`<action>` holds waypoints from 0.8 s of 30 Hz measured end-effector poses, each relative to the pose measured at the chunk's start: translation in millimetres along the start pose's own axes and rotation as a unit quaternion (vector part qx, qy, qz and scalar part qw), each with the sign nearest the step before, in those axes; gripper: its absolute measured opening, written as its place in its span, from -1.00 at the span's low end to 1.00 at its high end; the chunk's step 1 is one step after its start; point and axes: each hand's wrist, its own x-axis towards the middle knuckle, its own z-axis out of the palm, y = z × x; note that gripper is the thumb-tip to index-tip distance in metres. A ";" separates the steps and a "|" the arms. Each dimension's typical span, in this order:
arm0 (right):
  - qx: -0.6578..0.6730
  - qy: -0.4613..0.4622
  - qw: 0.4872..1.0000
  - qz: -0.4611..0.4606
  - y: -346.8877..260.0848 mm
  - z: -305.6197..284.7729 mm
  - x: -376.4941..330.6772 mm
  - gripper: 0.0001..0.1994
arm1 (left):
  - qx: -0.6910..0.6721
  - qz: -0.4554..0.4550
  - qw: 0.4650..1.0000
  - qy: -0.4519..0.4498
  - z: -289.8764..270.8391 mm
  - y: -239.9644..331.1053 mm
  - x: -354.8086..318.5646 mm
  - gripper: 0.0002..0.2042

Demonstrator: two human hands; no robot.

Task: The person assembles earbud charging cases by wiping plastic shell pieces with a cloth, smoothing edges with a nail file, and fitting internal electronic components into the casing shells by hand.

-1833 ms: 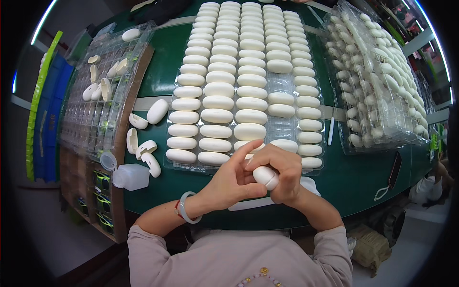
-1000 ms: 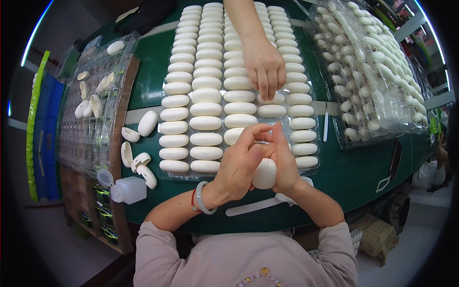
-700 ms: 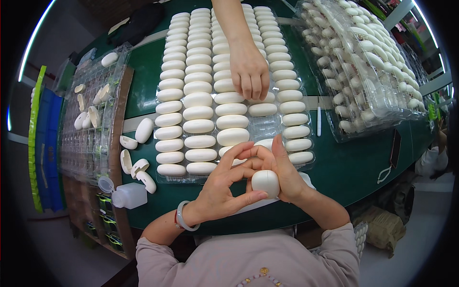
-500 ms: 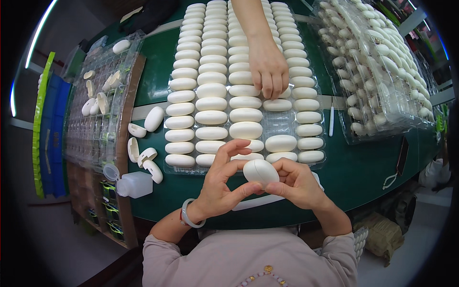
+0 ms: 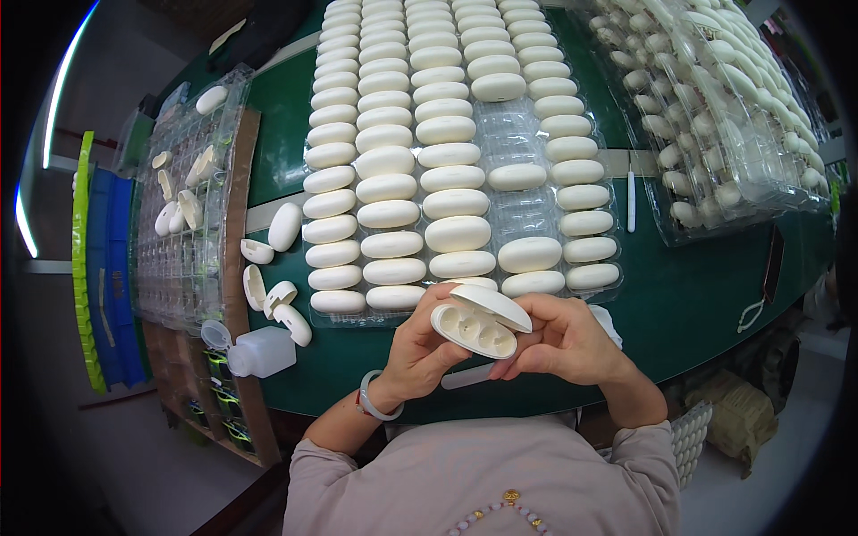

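A white earbud charging case [image 5: 474, 330] is held between my two hands, its lid raised and the round hollows inside facing me. My left hand [image 5: 418, 348] grips its left end. My right hand [image 5: 563, 339] holds its right end, with the fingers behind the lid and the thumb low. Just beyond my hands lies a clear plastic tray [image 5: 514, 134] with long rows of closed white cases [image 5: 386, 214]. One column of it has gaps, with a single case [image 5: 517, 177] between them. A white strip-shaped object [image 5: 466, 375] lies on the table below the held case.
At left, a clear tray [image 5: 170, 268] carries loose case parts; more opened shells [image 5: 279, 295] lie beside a translucent bottle [image 5: 261, 351] with its cap open. Stacked filled trays [image 5: 706, 116] stand at right, near a white pen-like tool [image 5: 631, 201]. A blue bin [image 5: 116, 277] is far left.
The case in my hands has gone from closed to open and tilted toward me. Another person's hand has left the tray, and more cases are gone from that column.
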 end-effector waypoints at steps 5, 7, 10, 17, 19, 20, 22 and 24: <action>0.049 0.074 0.996 0.006 16.2 11.5 6.9 -0.70 | -0.013 0.030 0.996 0.083 12.7 11.9 1.3 -0.58; 0.030 0.101 0.994 -0.038 30.3 19.3 9.9 -0.71 | -0.010 0.013 0.993 0.113 22.3 22.6 6.3 -0.60; 0.030 0.131 0.986 -0.103 38.5 33.7 13.6 -0.70 | 0.000 -0.003 0.986 0.165 33.0 21.2 8.7 -0.60; 0.049 0.206 0.969 -0.128 49.7 57.3 22.0 -0.63 | -0.081 0.067 0.965 0.239 36.3 18.9 15.2 -0.63; 0.050 0.212 0.967 -0.128 52.7 60.6 24.4 -0.62 | -0.047 0.092 0.964 0.246 33.5 16.1 15.4 -0.63; 0.046 0.216 0.966 -0.131 53.4 61.1 26.1 -0.61 | -0.048 0.091 0.964 0.245 32.5 15.2 16.8 -0.63; 0.059 0.221 0.965 -0.125 55.0 66.3 28.1 -0.62 | -0.024 0.102 0.962 0.252 30.6 13.1 18.0 -0.64; 0.071 0.220 0.966 -0.116 57.9 68.0 28.8 -0.62 | -0.014 0.110 0.961 0.252 30.3 12.0 18.8 -0.65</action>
